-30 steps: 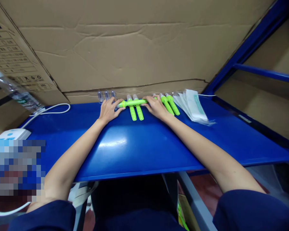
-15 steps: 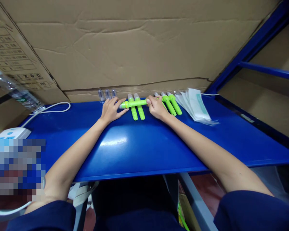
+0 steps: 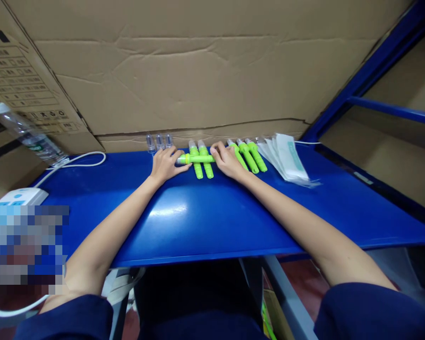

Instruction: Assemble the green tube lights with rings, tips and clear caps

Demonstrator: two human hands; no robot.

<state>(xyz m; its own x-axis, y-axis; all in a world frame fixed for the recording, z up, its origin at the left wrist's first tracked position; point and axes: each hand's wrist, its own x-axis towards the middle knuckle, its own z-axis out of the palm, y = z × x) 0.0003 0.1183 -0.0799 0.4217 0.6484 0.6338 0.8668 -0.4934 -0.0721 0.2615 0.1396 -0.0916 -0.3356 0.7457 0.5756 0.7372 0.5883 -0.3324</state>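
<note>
A bright green tube point(image 3: 201, 159) with a clear end lies crosswise over two upright-pointing green tubes point(image 3: 208, 171) on the blue table. My left hand point(image 3: 165, 165) is closed round its clear left end, thumb below and fingers above. At the tube's right end is my right hand point(image 3: 226, 159), its fingers bent together against the green end. Three more green tubes point(image 3: 257, 156) lie side by side just right of my right hand. Three small clear caps point(image 3: 159, 142) stand behind my left hand.
White packets in clear film point(image 3: 288, 158) lie on the blue table point(image 3: 198, 226) at the right. At the left are a tilted plastic bottle point(image 3: 35, 139), a white cable point(image 3: 92, 159) and a power strip point(image 3: 24, 197). Cardboard point(image 3: 198, 85) rises behind.
The crosswise green tube sits slightly lower in the view. My right hand's fingers have shifted at its right end, the thumb now raised. The whole view has tilted slightly.
</note>
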